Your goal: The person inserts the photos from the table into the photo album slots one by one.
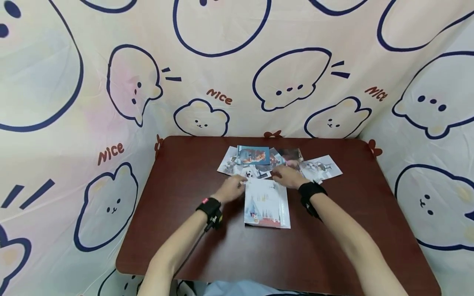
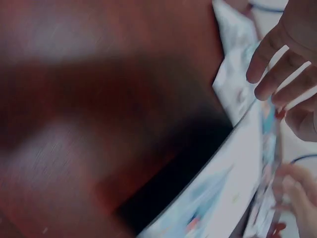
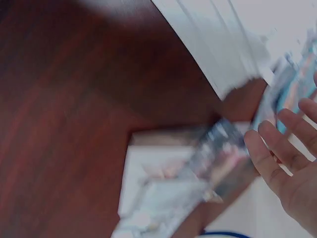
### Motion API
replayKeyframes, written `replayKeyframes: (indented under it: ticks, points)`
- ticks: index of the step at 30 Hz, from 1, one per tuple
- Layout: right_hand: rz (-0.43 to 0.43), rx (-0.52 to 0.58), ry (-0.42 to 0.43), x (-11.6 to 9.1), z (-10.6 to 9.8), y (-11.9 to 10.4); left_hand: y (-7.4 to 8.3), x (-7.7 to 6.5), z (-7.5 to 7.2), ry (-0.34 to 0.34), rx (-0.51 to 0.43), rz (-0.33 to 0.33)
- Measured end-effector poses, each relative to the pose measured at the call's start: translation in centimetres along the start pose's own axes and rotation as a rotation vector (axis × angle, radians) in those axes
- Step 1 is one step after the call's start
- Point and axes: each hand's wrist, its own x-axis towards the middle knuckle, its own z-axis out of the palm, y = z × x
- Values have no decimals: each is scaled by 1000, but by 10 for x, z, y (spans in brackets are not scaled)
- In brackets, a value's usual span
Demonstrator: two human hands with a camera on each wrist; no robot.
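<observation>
A white printed packet (image 1: 264, 205) lies on the table with blue and pink artwork at its near end. In the right wrist view its far edge looks ragged. My left hand (image 1: 231, 188) is at the packet's upper left corner; the left wrist view shows its fingers (image 2: 270, 52) loosely bent and spread. My right hand (image 1: 289, 176) is over the cards beyond the packet's upper right corner, its fingers (image 3: 272, 153) nearly straight in the right wrist view. Beyond the packet lie overlapping picture cards, among them a teal card (image 1: 253, 155) and a dark card (image 1: 290, 154).
A pale card (image 1: 321, 167) with a grey drawing lies at the right end of the spread. The brown table (image 1: 177, 176) has rounded corners. Patterned cloth (image 1: 237, 82) hangs close behind it and at both sides.
</observation>
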Motion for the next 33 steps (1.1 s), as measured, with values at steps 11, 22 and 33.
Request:
replayKeyframes:
  ticks: [11, 22, 33]
  points:
    - [14, 25, -40, -14, 45, 13, -28, -40, 83, 187, -222, 59]
    - [6, 294, 150, -17, 40, 12, -63, -29, 119, 362, -271, 89]
    - [9, 519, 305, -15, 16, -30, -4, -33, 63, 258, -473, -213]
